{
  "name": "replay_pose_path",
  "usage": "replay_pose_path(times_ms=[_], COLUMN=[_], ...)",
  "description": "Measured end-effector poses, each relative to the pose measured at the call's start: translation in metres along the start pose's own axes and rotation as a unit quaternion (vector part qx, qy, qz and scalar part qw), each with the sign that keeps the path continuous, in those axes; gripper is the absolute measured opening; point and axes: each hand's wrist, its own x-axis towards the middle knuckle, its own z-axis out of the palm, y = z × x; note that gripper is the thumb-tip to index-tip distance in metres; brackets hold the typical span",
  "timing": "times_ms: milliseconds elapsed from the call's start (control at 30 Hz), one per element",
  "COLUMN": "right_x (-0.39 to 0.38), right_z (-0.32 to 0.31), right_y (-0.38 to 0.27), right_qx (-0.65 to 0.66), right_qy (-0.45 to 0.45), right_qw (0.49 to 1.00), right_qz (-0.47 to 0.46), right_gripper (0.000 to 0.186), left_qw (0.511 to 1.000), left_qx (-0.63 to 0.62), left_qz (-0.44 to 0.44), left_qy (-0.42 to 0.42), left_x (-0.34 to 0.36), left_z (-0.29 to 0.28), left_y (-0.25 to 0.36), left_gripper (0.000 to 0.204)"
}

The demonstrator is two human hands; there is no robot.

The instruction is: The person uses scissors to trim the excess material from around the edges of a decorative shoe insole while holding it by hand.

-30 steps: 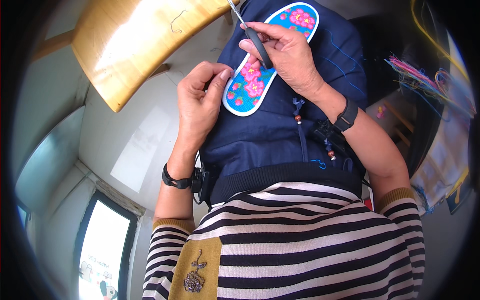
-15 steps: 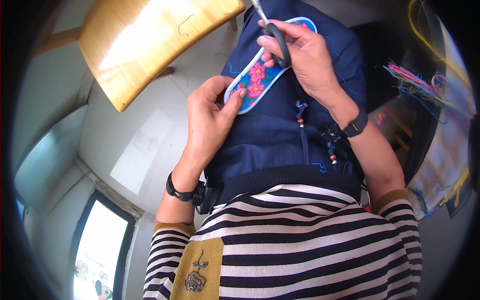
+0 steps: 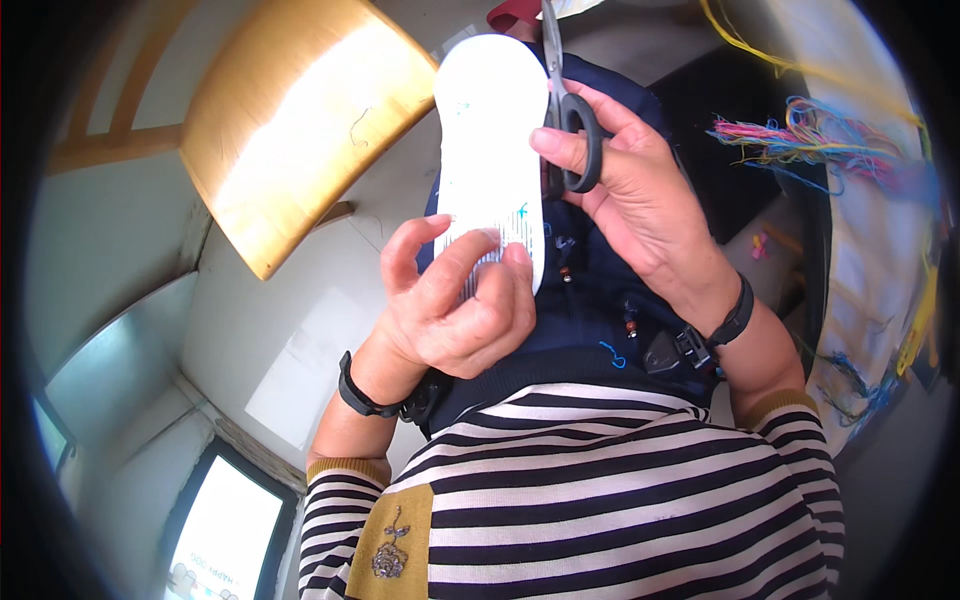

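An embroidered shoe insole (image 3: 490,125) is held up over my lap with its white underside facing me. Rows of dark stitch marks and a small blue thread tuft show toward its lower end. My left hand (image 3: 460,295) grips that lower end, fingers curled over the white face and thumb hidden behind it. My right hand (image 3: 640,185) has the black-handled scissors (image 3: 583,150), blades pointing up along the insole's right edge. The right thumb lies close to that edge; whether it touches, I cannot tell. The embroidered face is hidden.
A wooden chair seat (image 3: 300,120) with a loose dark thread stands at the left. Bundles of coloured embroidery thread (image 3: 800,135) lie on a pale surface at the right. A blue thread scrap (image 3: 613,354) rests on my dark trousers.
The insole has been turned from its embroidered flowered face to its white underside and raised toward me. My left hand's fingers now curl over it; the scissors remain in my right hand.
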Motion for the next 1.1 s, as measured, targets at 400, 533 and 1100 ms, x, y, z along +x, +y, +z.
replay_pose_path(times_ms=[400, 533, 1100], right_x=[-0.001, 0.001, -0.013], right_z=[0.01, 0.025, 0.032], right_y=[-0.021, -0.021, -0.035], right_qx=[-0.002, 0.018, 0.079], right_qy=[-0.027, -0.034, -0.078], right_qw=[0.967, 0.971, 0.987], right_qz=[-0.252, -0.238, -0.12], right_gripper=[0.052, 0.052, 0.044], left_qw=[0.592, 0.344, 0.202], left_qx=[-0.609, -0.739, -0.788], left_qz=[-0.522, -0.573, -0.566], left_qy=[0.079, 0.084, 0.134], left_x=[0.019, 0.048, 0.038], left_z=[-0.029, -0.024, 0.0], left_y=[0.015, 0.014, 0.013], left_gripper=[0.082, 0.074, 0.069])
